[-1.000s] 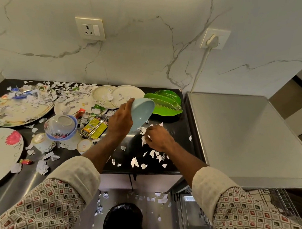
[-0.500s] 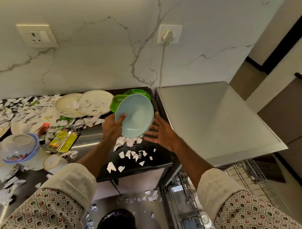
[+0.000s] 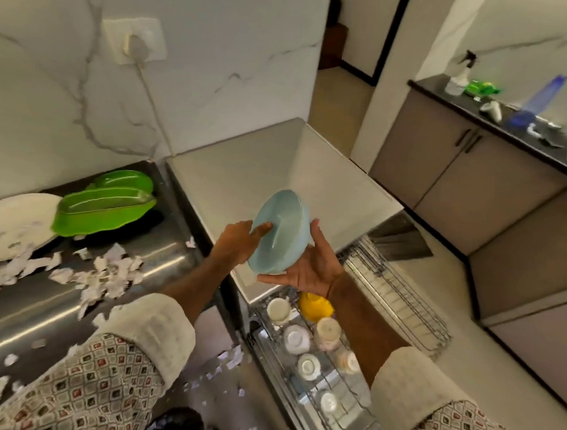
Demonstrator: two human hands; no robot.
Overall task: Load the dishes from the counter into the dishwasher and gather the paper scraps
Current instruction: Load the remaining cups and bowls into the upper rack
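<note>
Marble-veined wall and a glossy worktop [image 3: 38,307] strewn with torn white paper scraps [image 3: 107,272] lie well off to the left of the fingers; the pale blue round bowl [image 3: 281,231] is in the air between both hands, over the front edge of the grey dishwasher top [image 3: 242,171], tilted with its mouth toward the left hand [image 3: 239,242] and its foot up and away; the left fingers [image 3: 261,227] pinch the rim, one tip inside; the right hand [image 3: 310,271] lies palm-up under the bowl's lower wall, fingers fairly straight and spread, thumb up its right side, carrying rather than gripping; the wire dishwasher rack [image 3: 394,294], holding white cups [image 3: 294,338] and a yellow cup [image 3: 314,305], sits directly below the right wrist; the right hand is therefore nearer, and the next move looks like a lowering, mouth down, into a free slot.
</note>
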